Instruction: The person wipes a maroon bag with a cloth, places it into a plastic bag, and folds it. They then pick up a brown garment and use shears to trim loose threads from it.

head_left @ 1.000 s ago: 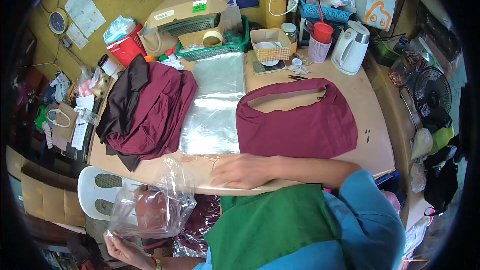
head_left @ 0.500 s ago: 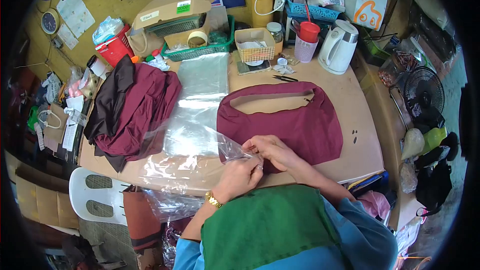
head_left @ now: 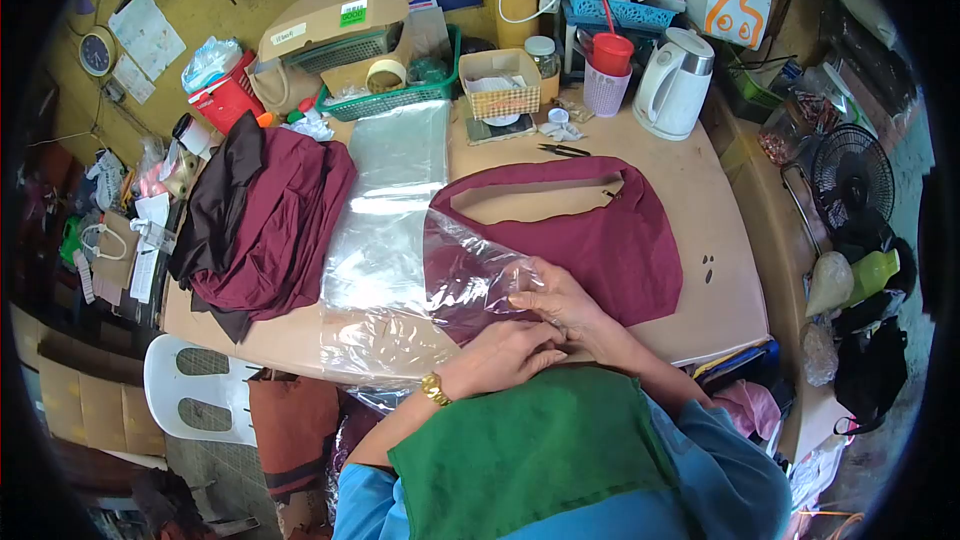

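A clear plastic bag (head_left: 385, 335) stretches across the table's front edge, its right end partly over a maroon fabric shoulder bag (head_left: 600, 255). My right hand (head_left: 560, 302) pinches the plastic near its right edge, over the lower part of the shoulder bag. Just below it is my left hand (head_left: 505, 355), with a gold watch at the wrist; its fingers are curled in at the plastic's edge, and their tips are partly hidden. The shoulder bag lies flat, its strap making a loop at the top. Under the held plastic, a stack of clear plastic sheets (head_left: 400, 155) reaches back across the table.
Maroon and dark fabric pieces (head_left: 285, 220) are heaped at the left. Small black snips (head_left: 564, 150) lie behind the shoulder bag. Along the back stand a green basket (head_left: 400, 98), a wicker basket (head_left: 500, 90) and a white kettle (head_left: 675, 85). A white chair (head_left: 200, 390) is at front left.
Both hands have shifted right with the plastic bag, and its right end now covers more of the shoulder bag. The hands are a little farther apart, the right one above the left.
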Demonstrator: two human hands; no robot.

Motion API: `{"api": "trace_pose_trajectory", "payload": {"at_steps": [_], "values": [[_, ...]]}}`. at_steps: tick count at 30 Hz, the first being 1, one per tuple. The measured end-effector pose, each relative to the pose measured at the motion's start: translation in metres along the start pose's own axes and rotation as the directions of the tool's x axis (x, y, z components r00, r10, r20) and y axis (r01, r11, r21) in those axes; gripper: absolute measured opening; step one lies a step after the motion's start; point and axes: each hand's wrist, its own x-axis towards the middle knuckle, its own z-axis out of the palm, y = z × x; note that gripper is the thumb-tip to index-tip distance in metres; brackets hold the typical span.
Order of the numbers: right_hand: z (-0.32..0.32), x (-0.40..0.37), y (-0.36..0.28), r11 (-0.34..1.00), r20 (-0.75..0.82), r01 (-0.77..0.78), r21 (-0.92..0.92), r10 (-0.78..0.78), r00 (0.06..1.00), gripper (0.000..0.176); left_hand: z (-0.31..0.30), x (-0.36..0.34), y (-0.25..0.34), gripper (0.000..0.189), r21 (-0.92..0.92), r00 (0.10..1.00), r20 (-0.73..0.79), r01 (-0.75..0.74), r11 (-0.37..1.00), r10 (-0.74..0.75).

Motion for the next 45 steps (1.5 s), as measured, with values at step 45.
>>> {"api": "trace_pose_trajectory", "payload": {"at_steps": [45], "values": [[0.012,-0.041,-0.076,0.586,-0.025,0.309,-0.749,-0.492,0.871,0.029,-0.069,0.033,-0.012,0.020,-0.107,0.963,-0.042,0.262,0.959,-0.268]]}}
